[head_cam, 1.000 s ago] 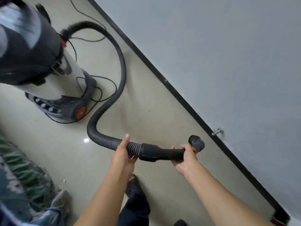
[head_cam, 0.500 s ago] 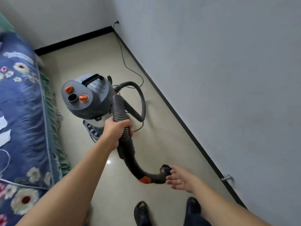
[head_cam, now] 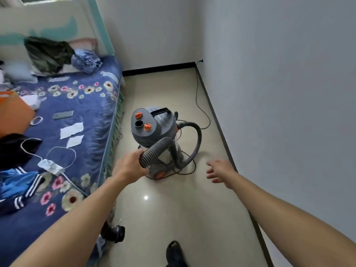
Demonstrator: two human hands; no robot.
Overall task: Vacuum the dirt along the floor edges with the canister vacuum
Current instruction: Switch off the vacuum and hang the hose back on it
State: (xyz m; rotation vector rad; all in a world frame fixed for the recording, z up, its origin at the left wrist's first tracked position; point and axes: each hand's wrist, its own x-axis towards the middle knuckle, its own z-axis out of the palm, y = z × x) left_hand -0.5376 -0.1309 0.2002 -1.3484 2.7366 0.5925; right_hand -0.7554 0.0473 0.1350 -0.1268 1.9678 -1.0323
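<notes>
The grey canister vacuum (head_cam: 154, 126) with orange knobs stands on the beige floor ahead of me. Its ribbed hose (head_cam: 154, 151) loops from the canister's right side round to my left hand (head_cam: 129, 166), which grips it near the canister's front. The hose's black nozzle end (head_cam: 117, 234) hangs low under my left forearm, by the bed's edge. My right hand (head_cam: 219, 170) hovers over the floor to the right of the vacuum, fingers spread, holding nothing. The black skirting (head_cam: 221, 130) marks the floor edge along the right wall.
A bed (head_cam: 81, 116) with a blue flowered cover, clothes, papers and a phone fills the left side. The vacuum's black power cord (head_cam: 198, 105) trails along the right wall to a far-corner socket. My dark shoe (head_cam: 175, 251) shows at the bottom.
My right hand has let go of the nozzle end and moved out to the right. My left hand has lifted the hose, and the nozzle now hangs under my left arm. The view has tilted up.
</notes>
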